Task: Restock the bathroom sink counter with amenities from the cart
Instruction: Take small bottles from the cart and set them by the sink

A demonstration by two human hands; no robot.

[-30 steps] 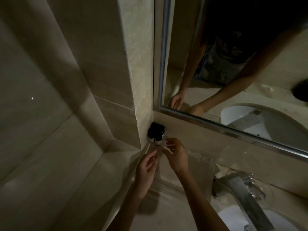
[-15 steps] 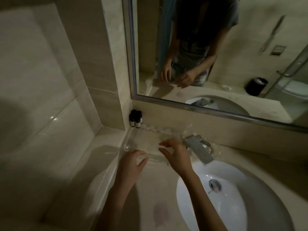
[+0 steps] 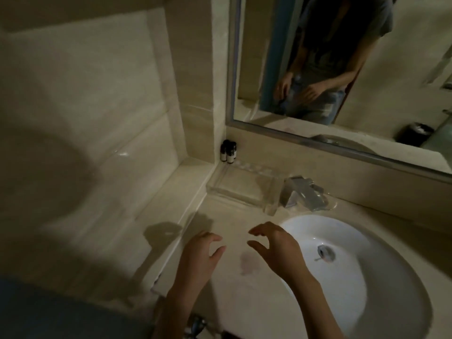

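Left hand [image 3: 200, 255] over the near part of the sink counter [image 3: 232, 216], palm down, fingers spread apart and only a little bent, holding nothing. Right hand [image 3: 276, 248] just beside it, at the near left rim of the white basin [image 3: 354, 277], fingers apart and hooked downward, thumb away from them, also with nothing between them. A gap between the two hands, no contact; under that gap a faint reddish stain [image 3: 247, 263] on the stone.

Three small dark bottles [image 3: 228, 151] upright and close together in the far left corner of the counter, against the wall, well apart from both hands. Pale labels on them, the writing too small to read. Directly at the far left end of a clear tray [image 3: 242, 192]; not possible to tell whether standing on it or just behind it. Tray lying along the back wall, left of the metal faucet [image 3: 303, 192].

Round drain [image 3: 325, 252] in the basin. Beige stone counter, glossy beige wall tiles [image 3: 85, 106] at the left, dim light. Framed mirror [image 3: 403, 69] above the faucet, with a reflection of the person's body and both hands, and of a dark waste bin [image 3: 414, 134].
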